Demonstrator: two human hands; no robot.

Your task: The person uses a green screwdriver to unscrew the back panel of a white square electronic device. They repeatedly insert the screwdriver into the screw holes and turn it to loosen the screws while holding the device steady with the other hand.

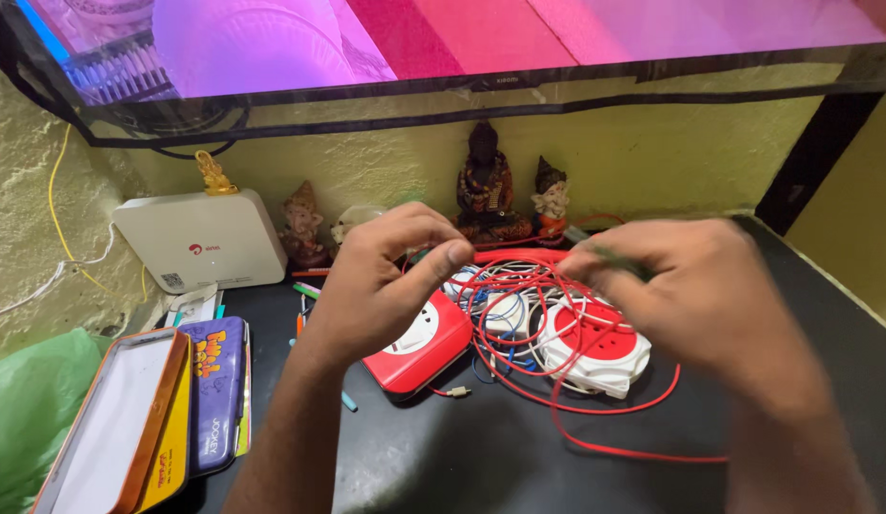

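**Both hands raised over a cable tangle on a dark desk**

Overhead, a large screen (pixel 443 38) glowing pink spans the top of the view, mounted against a rough yellow-green wall (pixel 643 143). Below it runs a black desk (pixel 481 457).

At the left edge lie a green plastic bag (pixel 29 409) and an open tin pencil box (pixel 115 424), with a purple pouch (pixel 215 390) touching its right side. Behind these stands a white router (pixel 200 238) against the wall. Small figurines (pixel 486 186) line the wall behind the hands.

Mid-desk, a red and white socket block (pixel 419 347) sits just left of a round red and white extension reel (pixel 595 352). A tangle of red cable (pixel 529 305), mixed with white and blue leads, lies over and between them; one loop trails toward the near right.

The left hand (pixel 381 286) is held above the socket block, thumb pressed to curled fingers in a narrow pinch; what it holds cannot be told. The right hand (pixel 695 295) is blurred above the reel, fingers closed narrowly on a thin dark strand-like item.
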